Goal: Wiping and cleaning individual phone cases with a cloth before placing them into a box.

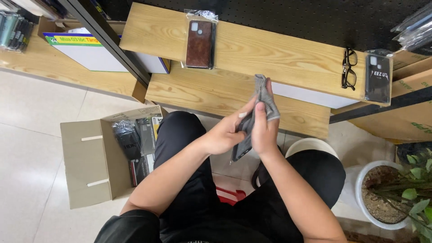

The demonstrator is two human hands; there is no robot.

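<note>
Both hands were up in front of the wooden shelf [234,49], working one thing between them. The left hand [223,133] gripped a dark phone case [243,143] by its edge, thumb stretched up along it, fingers curled round the back. The right hand [264,130] was closed on a grey cloth [265,96], thumb pressing it against the case, the cloth bunched and poking up past the fingertips. The case itself stood nearly upright, tilted a little, held above the person's lap between the knees.

On the shelf lay a brown phone case [200,42] in a clear bag, flat and well apart from the hands. Further right sat a pair of black glasses [348,68], and just beside them a black phone case [378,77] in its bag, near the shelf's end.

Down to the left an open cardboard box [85,166] stood on the tiled floor, touching the person's left leg, with more bagged cases [135,144] packed inside. On the right, a white pot [360,198] with a green plant [416,189] stood by the right knee.
</note>
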